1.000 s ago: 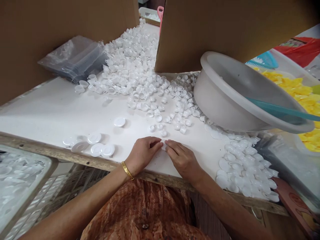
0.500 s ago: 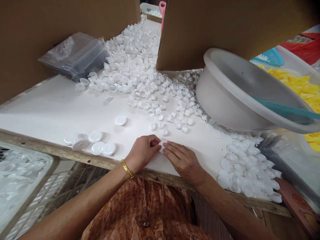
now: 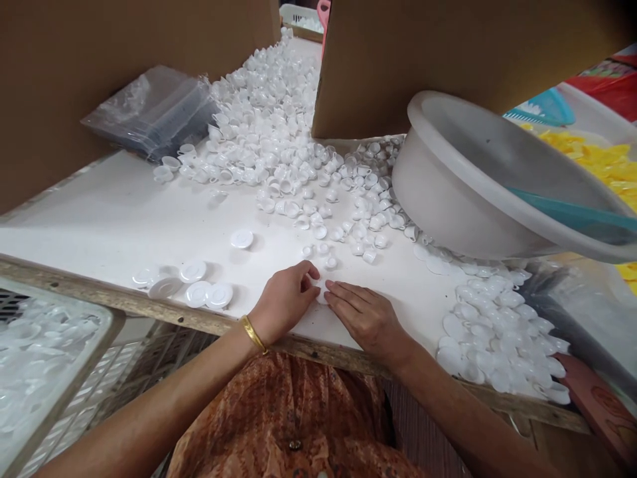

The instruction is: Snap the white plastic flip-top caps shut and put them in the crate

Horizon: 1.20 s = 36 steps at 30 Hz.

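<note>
Near the table's front edge, a small white plastic piece [image 3: 322, 297] sits between the fingertips of both hands; they cover most of it, so its kind is unclear. My left hand [image 3: 284, 296], with a gold bracelet at the wrist, has thumb and forefinger curled at its left side. On the other side, my right hand [image 3: 369, 320] rests low with its fingers together, tips against the piece. Just beyond are several tiny white cups [image 3: 330, 263]. Left of my hands lie several white saucers [image 3: 219, 295], and one more saucer [image 3: 242, 239] farther back.
A heap of small white cups [image 3: 269, 126] spreads across the back between cardboard panels [image 3: 398, 66]. At right, a large grey basin [image 3: 448, 199] leans above a pile of white pieces [image 3: 497, 332]. A plastic-wrapped pack [image 3: 154, 109] lies back left; a white crate [image 3: 107, 332] stands below the edge.
The fingertips of my two hands have moved slightly apart around the white piece. The whole view has shifted a little; the cups and saucers lie as before.
</note>
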### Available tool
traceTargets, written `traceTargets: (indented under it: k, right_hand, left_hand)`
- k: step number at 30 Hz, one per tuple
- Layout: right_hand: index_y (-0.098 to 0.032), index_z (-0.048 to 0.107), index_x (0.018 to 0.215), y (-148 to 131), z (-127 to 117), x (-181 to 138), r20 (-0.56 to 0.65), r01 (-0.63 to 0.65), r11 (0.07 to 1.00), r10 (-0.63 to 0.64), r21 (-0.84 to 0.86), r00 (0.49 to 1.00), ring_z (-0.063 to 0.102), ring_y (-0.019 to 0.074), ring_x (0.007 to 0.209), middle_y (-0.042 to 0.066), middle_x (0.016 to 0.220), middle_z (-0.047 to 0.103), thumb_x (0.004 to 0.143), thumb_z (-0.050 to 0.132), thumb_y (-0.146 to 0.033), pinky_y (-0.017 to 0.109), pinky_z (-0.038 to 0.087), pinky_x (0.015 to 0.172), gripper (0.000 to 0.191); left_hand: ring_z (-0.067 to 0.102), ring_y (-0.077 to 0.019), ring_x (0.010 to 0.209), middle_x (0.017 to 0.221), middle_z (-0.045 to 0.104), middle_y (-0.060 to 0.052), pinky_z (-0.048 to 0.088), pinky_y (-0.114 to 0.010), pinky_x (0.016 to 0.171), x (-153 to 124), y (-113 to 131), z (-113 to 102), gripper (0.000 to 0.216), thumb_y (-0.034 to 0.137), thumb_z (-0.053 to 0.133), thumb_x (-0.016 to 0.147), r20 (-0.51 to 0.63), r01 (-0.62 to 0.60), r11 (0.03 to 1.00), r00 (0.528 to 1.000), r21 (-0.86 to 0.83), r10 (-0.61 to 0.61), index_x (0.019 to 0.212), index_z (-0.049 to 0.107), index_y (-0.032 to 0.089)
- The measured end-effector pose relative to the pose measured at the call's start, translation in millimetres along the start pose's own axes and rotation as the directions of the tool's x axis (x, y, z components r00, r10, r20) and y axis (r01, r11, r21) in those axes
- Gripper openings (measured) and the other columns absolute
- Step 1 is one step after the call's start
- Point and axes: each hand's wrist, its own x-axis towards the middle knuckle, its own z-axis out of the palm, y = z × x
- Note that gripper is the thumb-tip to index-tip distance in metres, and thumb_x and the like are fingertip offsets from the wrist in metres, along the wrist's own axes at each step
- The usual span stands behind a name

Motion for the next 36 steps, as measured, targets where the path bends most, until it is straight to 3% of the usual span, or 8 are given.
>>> traceTargets:
  k: [2,4,8,19,27,32,36]
  right_hand:
    - [-0.013,0.059,0.113,0,-2,-1,0.007,0.015,1.0,-0.015,-0.012,1.0,0.053,0.021,0.113,0.011,0.124,0.057,0.084,0.047,-0.008,0.035,0.05,0.09,0.032]
    - [-0.014,0.059,0.114,-1,-3,-2,0.01,0.014,1.0,-0.014,-0.014,1.0,0.053,0.0216,0.113,0.011,0.123,0.057,0.084,0.047,-0.008,0.036,0.05,0.09,0.033]
    - [-0.012,0.06,0.114,-2,-3,-2,0.008,0.016,1.0,-0.016,0.003,1.0,0.054,0.0239,0.113,0.013,0.121,0.058,0.083,0.048,-0.008,0.038,0.05,0.091,0.034]
    - [-0.012,0.058,0.117,6,0,-8,0.094,-0.016,0.995,0.006,0.099,0.996,0.048,0.0214,0.119,0.012,0.126,0.054,0.084,0.046,-0.009,0.035,0.044,0.1,0.035]
    - [-0.011,0.056,0.118,1,-3,-8,0.062,-0.012,0.999,0.009,0.048,0.998,0.052,0.0191,0.115,0.011,0.124,0.056,0.086,0.046,-0.012,0.033,0.046,0.097,0.033]
    - [-0.015,0.046,0.128,-16,-2,9,0.185,0.003,0.999,-0.011,0.046,0.983,0.047,0.0231,0.118,0.01,0.133,0.048,0.086,0.045,-0.012,0.04,0.046,0.093,0.043]
    - [-0.015,0.051,0.121,-45,16,56,0.231,0.013,0.974,-0.067,0.226,0.971,0.053,0.0206,0.101,0.01,0.118,0.057,0.081,0.051,-0.013,0.034,0.048,0.086,0.04]
  left_hand:
    - [0.054,-0.0153,0.071,0.081,0.057,-0.003,0.041,-0.028,0.063,3,5,3,0.015,0.022,0.044,0.083,-0.134,-0.113,0.972,0.981,0.206,0.142,0.092,0.055,0.019]
    - [0.053,-0.0187,0.078,0.087,0.055,-0.007,0.041,-0.031,0.066,8,9,9,0.018,0.02,0.037,0.087,-0.184,-0.164,0.887,0.947,0.431,0.265,0.089,0.055,0.017]
    - [0.051,-0.0236,0.083,0.085,0.054,-0.01,0.041,-0.034,0.067,19,11,21,0.013,0.012,0.042,0.081,-0.075,-0.193,0.723,0.944,0.664,0.321,0.089,0.051,0.015]
    - [0.052,-0.0245,0.075,0.077,0.055,-0.007,0.041,-0.036,0.063,25,4,23,0.008,0.015,0.042,0.08,0.037,-0.227,0.708,0.961,0.668,0.273,0.085,0.049,0.017]
    - [0.055,-0.0239,0.079,0.08,0.057,-0.008,0.041,-0.034,0.063,23,3,23,0.01,0.016,0.044,0.08,0.014,-0.214,0.729,0.963,0.65,0.271,0.089,0.049,0.016]
    - [0.056,-0.0209,0.074,0.08,0.058,-0.007,0.04,-0.03,0.059,7,-8,-1,0.012,0.016,0.04,0.083,-0.033,-0.118,0.71,0.98,0.694,0.195,0.088,0.051,0.016]
    - [0.056,-0.0195,0.075,0.082,0.057,-0.006,0.04,-0.029,0.062,5,-20,-35,0.02,0.027,0.037,0.088,-0.225,0.051,0.766,0.967,0.641,0.124,0.089,0.055,0.017]
